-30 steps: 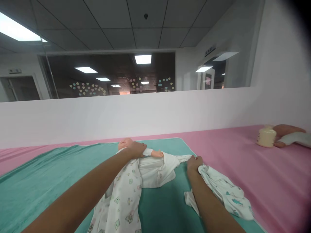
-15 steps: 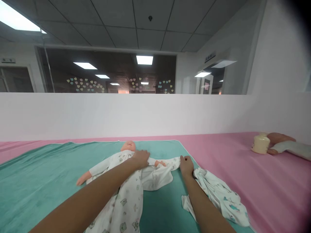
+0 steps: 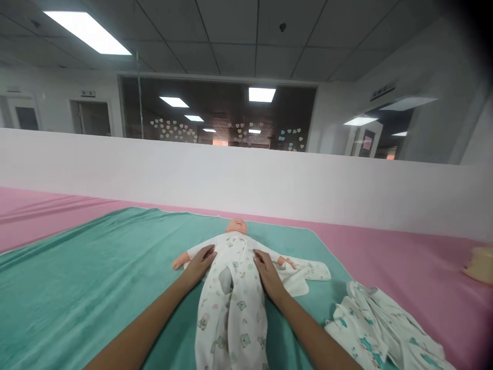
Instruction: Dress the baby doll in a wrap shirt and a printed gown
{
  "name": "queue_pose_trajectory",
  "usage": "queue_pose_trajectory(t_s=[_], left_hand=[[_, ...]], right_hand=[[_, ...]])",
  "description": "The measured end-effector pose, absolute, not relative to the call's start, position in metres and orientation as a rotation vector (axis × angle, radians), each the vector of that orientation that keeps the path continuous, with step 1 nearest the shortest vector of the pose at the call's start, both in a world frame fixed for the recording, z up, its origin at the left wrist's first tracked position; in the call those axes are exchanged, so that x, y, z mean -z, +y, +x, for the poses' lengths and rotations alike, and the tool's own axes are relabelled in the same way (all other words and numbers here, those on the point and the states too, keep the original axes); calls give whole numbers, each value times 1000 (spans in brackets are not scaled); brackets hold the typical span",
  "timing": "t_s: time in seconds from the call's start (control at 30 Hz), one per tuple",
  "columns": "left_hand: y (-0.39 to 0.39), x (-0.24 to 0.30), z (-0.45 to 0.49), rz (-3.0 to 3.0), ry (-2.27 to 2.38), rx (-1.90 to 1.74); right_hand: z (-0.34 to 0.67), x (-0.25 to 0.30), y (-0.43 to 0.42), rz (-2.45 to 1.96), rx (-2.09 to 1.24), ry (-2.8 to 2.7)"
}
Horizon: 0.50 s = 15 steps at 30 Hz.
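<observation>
A pink-covered table [image 3: 404, 267] runs across the view, backed by a low white wall. A teal blanket [image 3: 96, 272] is spread over it. On the blanket lies a baby doll [image 3: 235, 241], face up. Its long axis runs straight away from the person, head at the far end and legs toward the near edge.

The doll's white sleepsuit [image 3: 231, 308] carries small printed figures, too small to make out, and its lower end is cut off by the bottom of the view. A loose white garment [image 3: 377, 329] with teal prints lies crumpled to the right, partly out of view.

The left hand [image 3: 200, 263] and right hand [image 3: 267, 272] rest flat on either side of the doll's torso, fingers extended and gripping nothing. A cream object [image 3: 481, 264] at the right edge is cropped and blurred.
</observation>
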<state>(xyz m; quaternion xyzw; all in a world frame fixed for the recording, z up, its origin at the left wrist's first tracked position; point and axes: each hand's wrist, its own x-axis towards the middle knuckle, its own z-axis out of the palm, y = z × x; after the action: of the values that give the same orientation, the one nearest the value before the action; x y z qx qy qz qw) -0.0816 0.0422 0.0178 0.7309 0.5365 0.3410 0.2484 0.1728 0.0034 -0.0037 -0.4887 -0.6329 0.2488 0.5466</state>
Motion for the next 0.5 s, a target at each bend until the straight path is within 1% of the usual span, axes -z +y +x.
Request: queue_pose_trajectory(t_s=[0.2, 0.37, 0.5], left_hand=[[42, -26, -73, 1863, 1329, -976], [33, -35, -79, 1726, 1295, -940], [29, -37, -79, 1792, 1311, -943]], right_hand=[[176, 8, 30, -1212, -755, -1311], [171, 3, 34, -1170, -759, -1306], [170, 2, 25, -1246, -756, -1315]])
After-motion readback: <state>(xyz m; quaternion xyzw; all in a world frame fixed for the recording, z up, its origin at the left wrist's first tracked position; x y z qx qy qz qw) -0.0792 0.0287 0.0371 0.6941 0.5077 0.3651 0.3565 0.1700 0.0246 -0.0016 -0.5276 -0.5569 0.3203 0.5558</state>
